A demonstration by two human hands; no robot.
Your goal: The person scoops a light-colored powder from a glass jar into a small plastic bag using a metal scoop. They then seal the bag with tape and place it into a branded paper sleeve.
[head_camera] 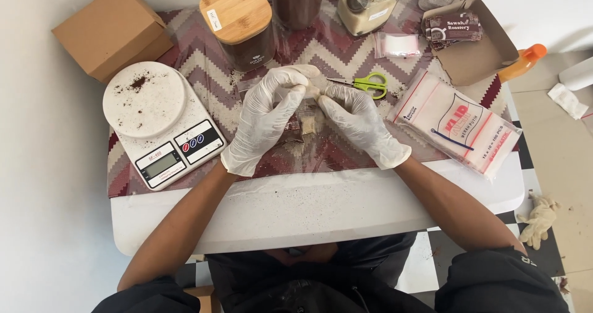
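Observation:
Both my hands wear white gloves and meet over the middle of the table. My left hand (267,118) and my right hand (355,118) pinch the top of a small clear plastic pouch (307,123) that holds pale powder. The pouch hangs between them above the zigzag cloth (197,72). Brown and pale powder lies spilled on the cloth under the pouch.
A white digital scale (162,120) dusted with brown grains sits left. Green scissors (369,84) lie behind my right hand. A pack of clear bags (454,123) lies right. Jars (241,23) and a cardboard box (111,32) stand at the back. A used glove (538,219) lies on the floor.

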